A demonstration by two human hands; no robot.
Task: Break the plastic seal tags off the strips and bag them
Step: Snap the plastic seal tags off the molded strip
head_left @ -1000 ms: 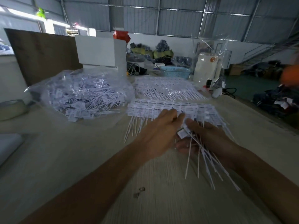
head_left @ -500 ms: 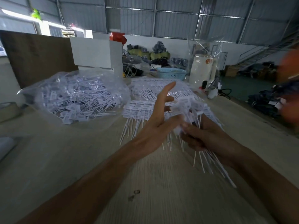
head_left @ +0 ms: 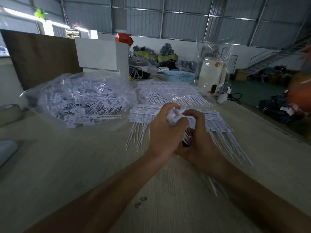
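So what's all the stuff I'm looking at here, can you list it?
bundle of seal tags: one, white, clutched between both hands
strips of seal tags: one flat layer, white, on the table behind the hands
farther strips: one batch, white, beyond the first layer
plastic bag: one, clear, full of loose white tags, left on the table
basket: one, light blue, far end of table
white box: one, behind the bag
brown board: one, upright, far left
table: one, pale wood
left hand: closed on the bundle
right hand: closed on the bundle
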